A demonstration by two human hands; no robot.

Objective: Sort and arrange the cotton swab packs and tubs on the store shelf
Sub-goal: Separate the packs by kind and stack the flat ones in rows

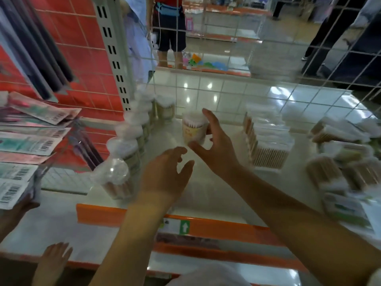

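A round tub of cotton swabs (193, 129) stands upright on the white shelf (216, 182), near its middle back. My right hand (214, 145) curls around the tub's right side, thumb below it and fingers behind it. My left hand (165, 172) hovers just in front, fingers relaxed, holding nothing. A row of similar tubs (132, 137) runs along the shelf's left side from front to back. Flat clear packs of swabs (270, 141) stand in a stack to the right, and more packs (340, 162) lie jumbled at the far right.
A wire grid (226, 89) backs the shelf. An orange price rail (206, 226) edges its front. Carded packets with barcodes (26, 141) hang on the left, next to a slotted upright (115, 58). Another person's hand (55, 259) shows at lower left. People stand beyond the grid.
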